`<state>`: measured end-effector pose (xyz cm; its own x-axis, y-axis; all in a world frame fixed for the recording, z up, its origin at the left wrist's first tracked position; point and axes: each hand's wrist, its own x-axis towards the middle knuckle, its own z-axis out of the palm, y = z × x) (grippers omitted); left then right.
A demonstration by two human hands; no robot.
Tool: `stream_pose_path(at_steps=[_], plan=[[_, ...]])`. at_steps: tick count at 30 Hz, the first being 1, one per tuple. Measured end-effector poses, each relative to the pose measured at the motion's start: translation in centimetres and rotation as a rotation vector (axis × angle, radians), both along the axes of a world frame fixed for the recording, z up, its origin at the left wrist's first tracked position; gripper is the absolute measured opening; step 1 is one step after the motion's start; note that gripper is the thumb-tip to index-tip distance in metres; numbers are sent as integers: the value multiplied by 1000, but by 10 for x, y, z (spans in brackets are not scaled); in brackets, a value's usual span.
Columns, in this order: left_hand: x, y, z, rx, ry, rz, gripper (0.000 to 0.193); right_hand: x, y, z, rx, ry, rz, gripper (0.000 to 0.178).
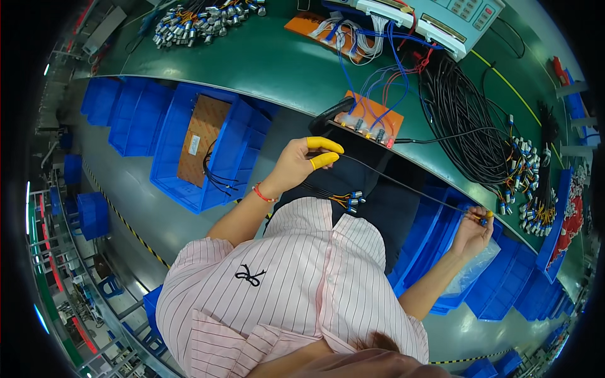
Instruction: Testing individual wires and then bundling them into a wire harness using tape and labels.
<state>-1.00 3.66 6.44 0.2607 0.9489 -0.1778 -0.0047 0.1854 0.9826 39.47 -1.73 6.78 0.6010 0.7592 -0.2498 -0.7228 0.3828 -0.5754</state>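
A thin black cable [403, 183] stretches between my two hands over my lap, in front of the bench. My left hand [301, 165], with yellow finger cots, pinches its left end near the orange board. My right hand [472, 234], at the bench's front edge, grips the other end, where a small blue and orange connector part shows at the fingertips. Several black cables with orange wires and metal-and-blue connectors [353, 200] lie across my lap. On the bench edge sits the orange fixture board [381, 116] with a row of sockets and wires.
A light-coloured tester [463, 22] stands at the back of the green bench [265, 60]. A large black cable bundle [457, 126] lies to the right, its connectors [523, 167] beside it. More connectors [208, 22] are piled far left. Blue bins [211, 183] stand below the edge.
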Motion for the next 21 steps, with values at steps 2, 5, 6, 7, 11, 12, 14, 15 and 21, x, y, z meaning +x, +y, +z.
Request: stream_pose_path(at_steps=[2,5,6,7,11,12,14,15,21], plan=[[-2,5,-7,-49,-399,40,23,31,-15,-34,106,-8,133,12],[5,0,-8,-78,-763,105,28,20,-21,-39,-6,-203,145,22],[10,-2,-7,-80,-846,128,29,4,-16,-33,-47,-257,114,25],[14,-4,-9,-65,-791,133,32,-12,-12,-21,-97,-315,87,28],[35,-6,12,-91,-683,145,34,-22,-17,-40,-134,-384,221,32],[34,-7,5,-101,-681,100,34,-30,-17,-43,-174,-401,247,29],[33,-7,-6,-106,-681,7,33,-56,-11,-37,-189,-402,225,28],[36,-8,-6,-139,-667,32,32,-63,-10,-36,-196,-402,214,27],[42,-6,-11,-225,-630,20,26,-83,-3,-37,-186,-370,337,18]])
